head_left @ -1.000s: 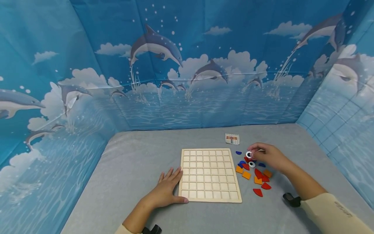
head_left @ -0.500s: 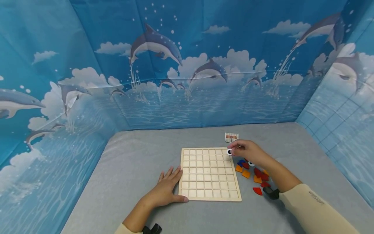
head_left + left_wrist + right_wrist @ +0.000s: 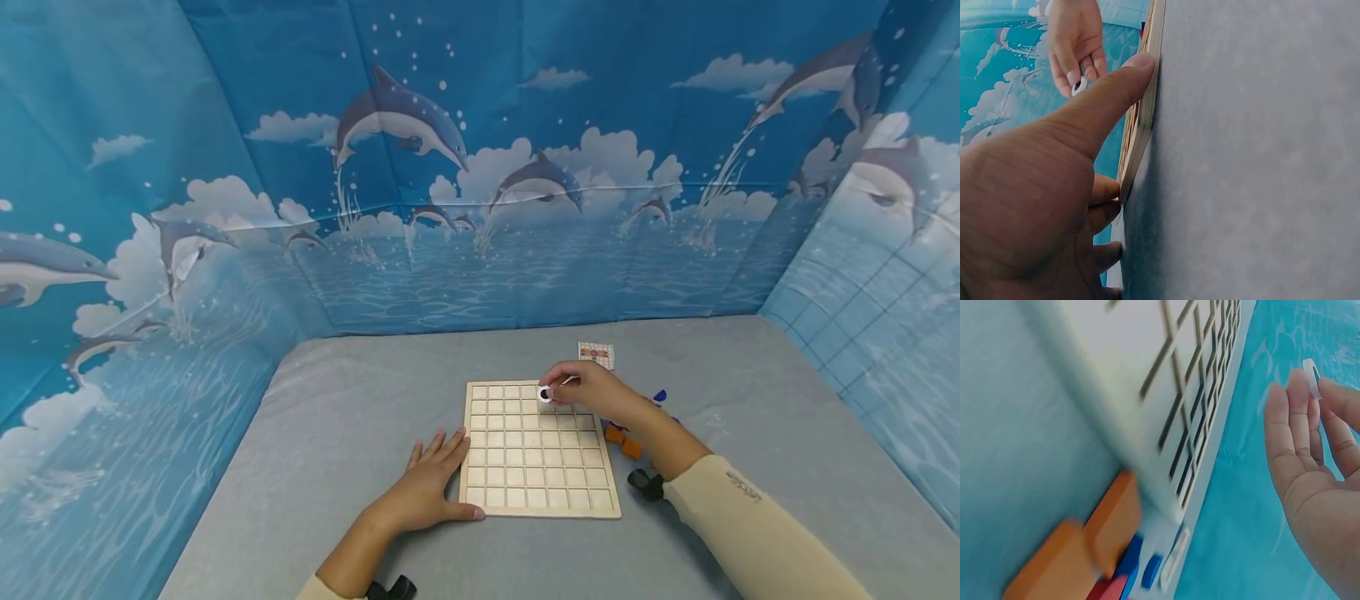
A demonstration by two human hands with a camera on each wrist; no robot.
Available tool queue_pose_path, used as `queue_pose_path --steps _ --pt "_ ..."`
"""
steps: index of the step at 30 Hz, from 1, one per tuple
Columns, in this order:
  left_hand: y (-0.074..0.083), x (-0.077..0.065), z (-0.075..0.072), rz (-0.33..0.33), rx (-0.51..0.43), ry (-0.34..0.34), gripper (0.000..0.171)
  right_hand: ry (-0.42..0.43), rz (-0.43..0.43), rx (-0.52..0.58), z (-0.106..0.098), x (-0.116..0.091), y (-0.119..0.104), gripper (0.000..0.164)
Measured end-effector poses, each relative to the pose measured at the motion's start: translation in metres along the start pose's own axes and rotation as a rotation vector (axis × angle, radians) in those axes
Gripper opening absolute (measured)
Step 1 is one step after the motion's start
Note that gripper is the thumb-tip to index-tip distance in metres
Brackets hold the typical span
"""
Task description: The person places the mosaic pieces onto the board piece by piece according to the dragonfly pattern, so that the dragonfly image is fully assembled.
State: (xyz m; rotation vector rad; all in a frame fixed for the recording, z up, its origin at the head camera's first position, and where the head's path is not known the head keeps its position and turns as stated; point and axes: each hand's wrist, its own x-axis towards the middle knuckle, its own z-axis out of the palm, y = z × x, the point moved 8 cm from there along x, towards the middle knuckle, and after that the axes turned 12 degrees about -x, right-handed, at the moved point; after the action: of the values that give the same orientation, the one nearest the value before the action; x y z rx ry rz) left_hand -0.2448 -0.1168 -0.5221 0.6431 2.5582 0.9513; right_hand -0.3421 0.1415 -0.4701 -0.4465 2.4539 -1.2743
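A square wooden board point(image 3: 534, 457) with a grid of shallow cells lies flat on the grey cloth. My left hand point(image 3: 426, 492) rests against its left edge, fingers spread, the thumb point(image 3: 1119, 84) along the near corner. Over the board's far rows, my right hand point(image 3: 600, 392) pinches a white round piece with a dark centre point(image 3: 545, 395) between thumb and fingers. The right wrist view shows this white piece point(image 3: 1311, 379) edge-on, held above the board. All cells in sight hold no pieces; the right hand covers some of the far ones.
Right of the board lie orange square pieces point(image 3: 632, 448) and blue pieces point(image 3: 660, 396), partly hidden by the right forearm. Red pieces point(image 3: 1110, 589) show in the right wrist view. A small printed card point(image 3: 597, 353) lies beyond the board. A dolphin-print curtain point(image 3: 525, 275) stands behind.
My right hand has carried the white round piece from the loose pieces leftward to over the board's far rows. The left hand has stayed at the board's edge.
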Motion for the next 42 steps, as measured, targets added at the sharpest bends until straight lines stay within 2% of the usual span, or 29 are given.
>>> queue_pose_path --steps 13,19,25,42 --pt "-0.004 0.002 0.001 -0.008 -0.003 -0.002 0.112 -0.038 -0.003 0.019 0.027 0.031 -0.007 0.028" --pt "-0.007 0.001 0.0 -0.013 -0.002 -0.006 0.112 -0.031 0.016 -0.03 0.035 0.045 -0.006 0.025" --pt "-0.005 0.003 -0.001 0.0 0.01 -0.002 0.112 -0.029 0.038 -0.119 0.041 0.049 -0.007 0.021" --pt "-0.006 0.005 -0.001 -0.001 0.007 -0.002 0.112 -0.032 0.03 -0.22 0.049 0.054 -0.004 0.018"
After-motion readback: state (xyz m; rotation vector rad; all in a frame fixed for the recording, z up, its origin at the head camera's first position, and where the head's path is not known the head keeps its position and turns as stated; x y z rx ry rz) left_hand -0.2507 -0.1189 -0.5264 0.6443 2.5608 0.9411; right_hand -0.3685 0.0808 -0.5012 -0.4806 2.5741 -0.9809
